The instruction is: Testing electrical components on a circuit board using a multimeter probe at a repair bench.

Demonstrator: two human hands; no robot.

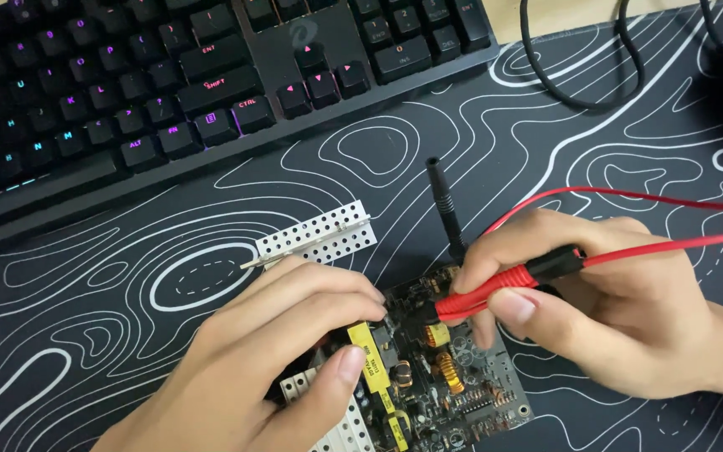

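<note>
1. Circuit board (445,377) lies flat on the patterned desk mat (127,318) covering the worktop, near centre of view, between both hands.
2. Left hand (269,360) rests on the board's left edge, fingers closed narrow over it, thumb on the yellow transformer (371,362); judged to pin the board so it cannot slide.
3. Right hand (604,301) grips the red probe (495,289) pen-style, fingers closed on its ribbed barrel, tip angled down-left onto the board's far-left part. Low angle likely steadies the contact.
4. Black probe (445,205) stands just beyond the board; who holds it cannot be told.
5. Board: dark, densely populated, copper-wound coils, yellow blocks, white perforated strip (320,233) at far left.
6. Keyboard (169,92) far left, well apart.
</note>
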